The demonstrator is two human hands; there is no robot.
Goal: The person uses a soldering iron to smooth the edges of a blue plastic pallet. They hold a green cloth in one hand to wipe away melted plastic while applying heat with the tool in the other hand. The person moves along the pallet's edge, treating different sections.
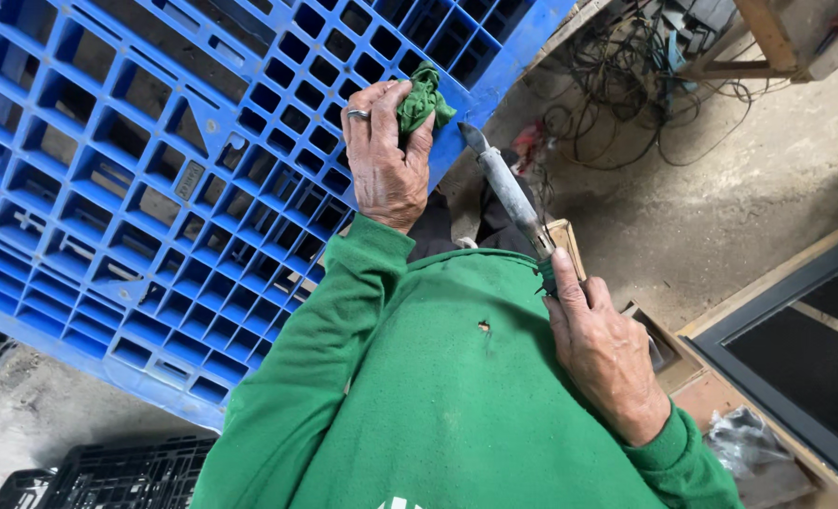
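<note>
My left hand (386,165), a ring on one finger, is shut on a crumpled green rag (423,97) and holds it up in front of a blue plastic pallet (136,188). My right hand (602,353) grips the handle of a soldering-iron-like tool (508,188). Its grey metal shaft points up and left, and its tip is just right of the rag, a short gap away. Both sleeves are green, and my green sweater (438,405) fills the lower middle of the view.
The blue pallet leans across the left and top. Black plastic crates (108,476) lie at the bottom left. A tangle of cables (626,85) lies on the concrete floor at the top right, near wooden legs. A dark framed panel (796,349) and a plastic bag (744,438) are at the right.
</note>
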